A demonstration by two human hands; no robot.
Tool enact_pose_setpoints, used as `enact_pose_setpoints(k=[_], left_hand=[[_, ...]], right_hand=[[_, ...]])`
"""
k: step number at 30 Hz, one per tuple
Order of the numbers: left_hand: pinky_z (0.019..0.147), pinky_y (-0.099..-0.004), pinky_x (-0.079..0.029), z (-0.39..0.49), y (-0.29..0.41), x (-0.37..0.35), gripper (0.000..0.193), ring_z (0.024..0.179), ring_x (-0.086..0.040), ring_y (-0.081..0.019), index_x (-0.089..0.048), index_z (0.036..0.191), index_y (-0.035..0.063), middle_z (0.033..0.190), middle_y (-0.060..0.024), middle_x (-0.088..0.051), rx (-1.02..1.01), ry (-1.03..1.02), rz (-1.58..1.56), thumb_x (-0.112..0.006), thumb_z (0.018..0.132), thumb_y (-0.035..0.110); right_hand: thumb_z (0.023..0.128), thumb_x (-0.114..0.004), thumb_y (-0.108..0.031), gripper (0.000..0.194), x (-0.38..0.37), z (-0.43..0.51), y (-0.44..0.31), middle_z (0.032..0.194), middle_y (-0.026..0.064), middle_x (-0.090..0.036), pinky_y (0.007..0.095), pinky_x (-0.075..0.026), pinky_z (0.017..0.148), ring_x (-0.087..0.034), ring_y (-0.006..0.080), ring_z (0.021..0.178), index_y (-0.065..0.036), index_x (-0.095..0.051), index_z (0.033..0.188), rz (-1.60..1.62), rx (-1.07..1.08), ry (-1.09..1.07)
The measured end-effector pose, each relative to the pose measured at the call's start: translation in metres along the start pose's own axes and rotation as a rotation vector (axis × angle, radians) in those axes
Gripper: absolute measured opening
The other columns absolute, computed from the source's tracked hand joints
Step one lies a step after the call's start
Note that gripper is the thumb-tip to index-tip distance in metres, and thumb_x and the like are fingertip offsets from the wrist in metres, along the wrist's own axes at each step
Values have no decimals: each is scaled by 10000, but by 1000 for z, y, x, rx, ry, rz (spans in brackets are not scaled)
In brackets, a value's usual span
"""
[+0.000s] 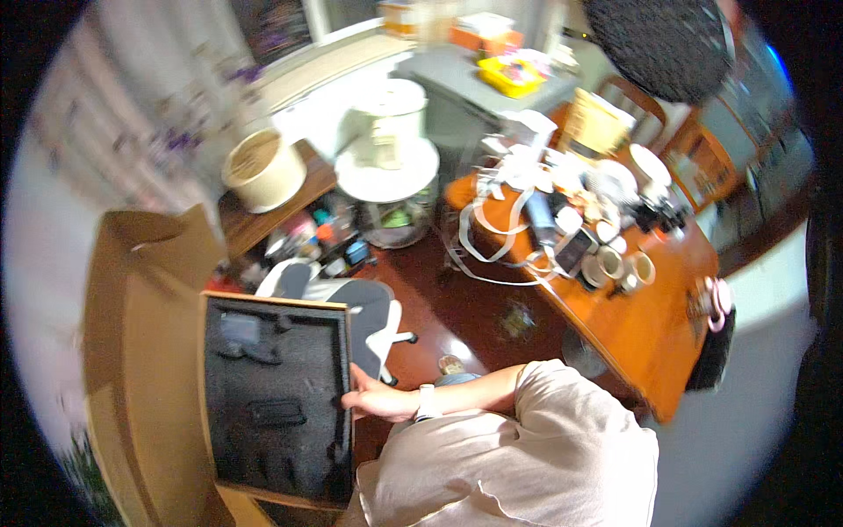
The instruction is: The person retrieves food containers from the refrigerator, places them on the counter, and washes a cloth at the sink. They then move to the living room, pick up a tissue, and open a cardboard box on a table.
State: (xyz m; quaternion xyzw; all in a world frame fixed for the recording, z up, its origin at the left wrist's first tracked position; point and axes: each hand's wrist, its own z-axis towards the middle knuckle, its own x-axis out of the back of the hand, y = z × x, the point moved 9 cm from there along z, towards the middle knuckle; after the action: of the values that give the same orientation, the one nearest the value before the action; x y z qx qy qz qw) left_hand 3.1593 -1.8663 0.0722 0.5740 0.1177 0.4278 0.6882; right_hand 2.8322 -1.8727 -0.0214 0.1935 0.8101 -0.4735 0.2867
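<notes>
A shallow rectangular box (pixel 276 369) lined with black foam, its rim tan, stands steeply tilted at the lower left. Recesses are shaped in the foam, and a small greyish piece (pixel 239 328) shows near its upper left corner. My right hand (pixel 379 399), with a white-banded watch (pixel 426 402) on the wrist, grips the box's right edge. Some of its fingers are hidden behind that edge. My left hand is out of view. Beside and below the box is a large brown cardboard sheet or carton (pixel 155 369).
A grey-and-white swivel chair (pixel 369 316) stands just beyond the box. At right, an orange-brown wooden table (pixel 632 329) carries cups (pixel 602 265), white straps (pixel 484 263) and other clutter. A round white stand (pixel 388 181) and a dark wooden shelf (pixel 316 171) are farther off.
</notes>
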Motion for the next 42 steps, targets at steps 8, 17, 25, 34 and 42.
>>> enact_pose_setpoints(k=[8,17,25,34,42], left_hand=[[796,-323,-451,-77,95,-196,302,919,-521,-199,-564,1076,-19,942,-95,-518,-132,-490,-181,-496,929,236],[791,-314,-447,-166,175,-320,269,906,-518,-184,-569,1052,-4,920,-79,-507,-267,-1004,-440,-497,929,225],[787,-306,-442,-238,242,-369,241,894,-515,-170,-573,1029,10,901,-64,-497,-356,-1424,-746,-498,928,215],[783,-298,-438,-359,330,-347,210,881,-511,-155,-577,1004,25,879,-47,-486,-462,-2000,-1220,-500,928,204],[814,-317,-456,-602,384,-274,195,936,-565,-174,-557,1083,76,1033,-49,-584,-72,-2237,-1191,-552,900,143]], right_hand=[[793,-558,-62,903,97,-88,-98,1298,152,-413,276,-480,729,-518,181,944,-51,93,1419,0,430,332],[775,-601,-119,530,184,-159,-50,933,94,-572,251,-478,546,-535,127,724,28,-348,1217,166,419,731],[788,-562,38,50,192,-256,33,746,77,-530,265,-358,429,-453,132,500,6,-529,808,796,507,1016],[810,-604,-75,105,206,-305,192,845,120,-552,336,-478,668,-520,191,759,15,-569,851,1067,548,988],[767,-600,-16,157,215,-511,247,902,164,-585,348,-474,790,-563,255,869,41,-534,898,885,863,1533]])
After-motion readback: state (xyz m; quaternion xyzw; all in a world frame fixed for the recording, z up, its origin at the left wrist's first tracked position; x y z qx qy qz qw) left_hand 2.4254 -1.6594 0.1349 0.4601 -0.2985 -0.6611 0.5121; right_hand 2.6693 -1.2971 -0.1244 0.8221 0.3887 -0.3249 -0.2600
